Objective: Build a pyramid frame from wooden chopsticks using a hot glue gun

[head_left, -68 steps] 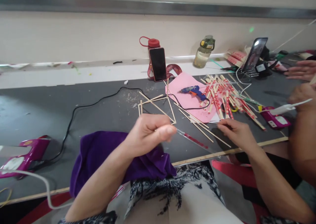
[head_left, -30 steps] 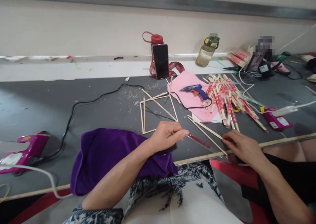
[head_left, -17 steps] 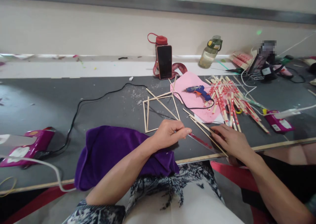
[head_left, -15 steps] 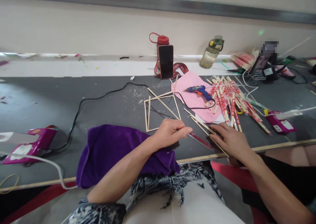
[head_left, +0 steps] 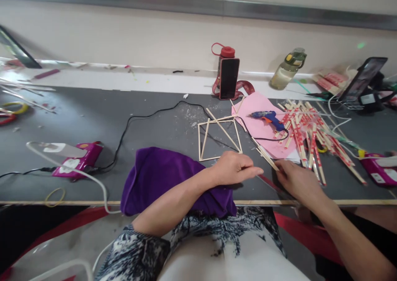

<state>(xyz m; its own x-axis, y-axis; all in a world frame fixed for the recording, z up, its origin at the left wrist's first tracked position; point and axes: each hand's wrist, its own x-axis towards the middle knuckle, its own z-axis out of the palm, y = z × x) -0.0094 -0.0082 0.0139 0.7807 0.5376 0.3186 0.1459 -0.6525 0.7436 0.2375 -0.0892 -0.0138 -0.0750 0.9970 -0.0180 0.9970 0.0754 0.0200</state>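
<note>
Against half a second ago, the view has swung round, so a pair of scissors now shows at the far left. The right hand, then spread over loose bare sticks, now has its fingers narrowed on their near ends, the bundle lying right of centre. The left hand is curled much as before.

A red-printed wrapper runs from beside the left thumb towards the right hand (I cannot tell whether the curled fingers hold it). The sticks overlap too closely to count. A dark screen is cut off at the upper left, and the left forearm hides part of the purple cloth.

Counted: one stick frame at centre, one glue gun on one pink sheet, two bottles, the red-capped one and the green-topped one, and two power blocks, left and right.
</note>
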